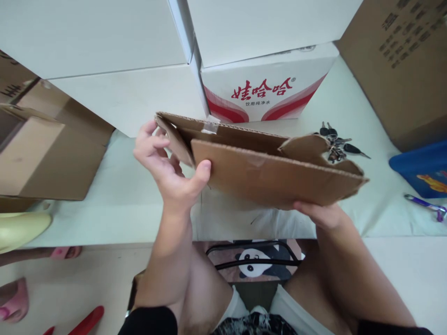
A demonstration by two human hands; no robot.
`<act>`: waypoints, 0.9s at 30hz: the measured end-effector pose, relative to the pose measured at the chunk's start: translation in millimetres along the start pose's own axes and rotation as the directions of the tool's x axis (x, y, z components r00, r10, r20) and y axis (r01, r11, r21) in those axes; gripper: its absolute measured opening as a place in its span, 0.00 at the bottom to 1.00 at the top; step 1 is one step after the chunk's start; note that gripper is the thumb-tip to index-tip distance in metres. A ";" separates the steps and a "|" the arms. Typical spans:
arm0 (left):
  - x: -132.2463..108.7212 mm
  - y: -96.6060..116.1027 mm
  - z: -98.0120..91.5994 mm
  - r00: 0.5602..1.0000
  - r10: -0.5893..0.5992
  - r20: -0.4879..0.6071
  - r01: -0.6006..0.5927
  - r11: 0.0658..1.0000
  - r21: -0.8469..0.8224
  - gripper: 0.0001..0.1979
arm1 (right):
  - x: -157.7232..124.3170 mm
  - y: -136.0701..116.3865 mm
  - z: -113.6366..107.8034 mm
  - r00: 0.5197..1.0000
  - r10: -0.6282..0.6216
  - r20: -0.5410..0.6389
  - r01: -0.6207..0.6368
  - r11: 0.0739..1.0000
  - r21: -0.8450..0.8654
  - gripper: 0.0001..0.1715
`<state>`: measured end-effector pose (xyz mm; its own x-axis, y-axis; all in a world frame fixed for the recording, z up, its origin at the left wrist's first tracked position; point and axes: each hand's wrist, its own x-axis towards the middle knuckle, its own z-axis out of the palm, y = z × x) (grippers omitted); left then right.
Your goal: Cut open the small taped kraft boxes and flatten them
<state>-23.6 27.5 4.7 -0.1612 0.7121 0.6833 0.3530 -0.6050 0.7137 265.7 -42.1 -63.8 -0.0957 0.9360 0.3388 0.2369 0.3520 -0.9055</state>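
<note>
A brown cardboard box (268, 174) is tilted in front of me above the pale cloth-covered table. Its top is partly open, with a dark gap between the panels and a strip of clear tape on the far edge. My left hand (171, 163) grips the left end, thumb on the near panel and fingers around the end flap (174, 139). At the lower right edge, my right hand (321, 215) holds the box from below, most of its fingers hidden underneath. A bunch of keys (337, 144) lies just beyond the right end, partly covered by it.
White cartons stand at the back, one with red lettering (265, 90). Brown cartons (70, 153) are at the left, and a larger one (398, 70) at the right. On the right lie a blue item (421, 167) and a purple pen-like item (424, 204). Pink slippers (16, 300) are on the floor.
</note>
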 end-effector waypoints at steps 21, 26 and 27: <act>-8.1 -44.1 15.7 0.835 -0.550 0.008 0.547 0.830 -0.109 0.31 | 21.7 -24.3 -15.8 0.927 0.211 -0.311 -0.148 0.966 0.214 0.17; -4.2 -56.1 14.9 0.857 -0.513 -0.052 0.501 0.852 -0.152 0.30 | 27.5 -26.3 -33.0 0.971 0.236 0.039 -0.236 0.972 -0.010 0.20; -4.1 -58.3 14.5 0.859 -0.508 -0.066 0.494 0.855 -0.162 0.29 | 28.0 -26.7 -34.7 0.966 0.246 0.083 -0.243 0.969 -0.046 0.21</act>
<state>-30.1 65.0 -41.9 -0.3783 0.8956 0.2340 0.0732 -0.2230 0.9721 290.3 -25.1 -21.2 -0.1145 0.9899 0.0833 0.2970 0.1142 -0.9480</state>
